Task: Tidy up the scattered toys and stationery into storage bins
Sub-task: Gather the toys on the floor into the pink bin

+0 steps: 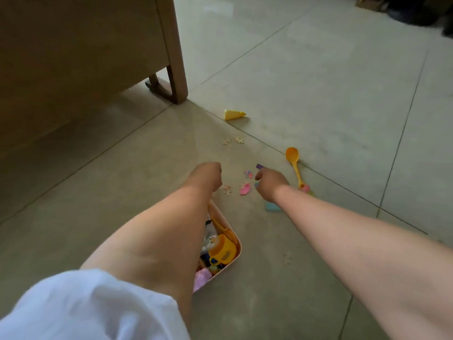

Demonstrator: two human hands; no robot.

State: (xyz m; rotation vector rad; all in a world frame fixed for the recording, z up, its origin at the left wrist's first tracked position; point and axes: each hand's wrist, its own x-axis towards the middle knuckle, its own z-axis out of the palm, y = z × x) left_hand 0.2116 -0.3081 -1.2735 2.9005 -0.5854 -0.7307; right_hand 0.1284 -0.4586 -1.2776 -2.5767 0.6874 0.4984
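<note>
A pink storage bin (237,244) sits on the floor under my left forearm, which hides part of it. It holds a yellow toy (223,251) and other small toys. My left hand (207,176) is curled into a fist just beyond the bin, and nothing shows in it. My right hand (270,183) hovers low over the floor with its fingers pinched on a small purple piece (259,166). Between the hands lie a pink piece (245,188) and loose puzzle pieces (248,174). A teal object (272,207) lies under my right wrist.
An orange toy spoon (294,163) lies right of my right hand. A yellow wedge toy (233,114) and two puzzle pieces (232,140) lie farther out, and another piece (286,257) lies near the bin. Wooden furniture with a leg (180,69) stands at the upper left.
</note>
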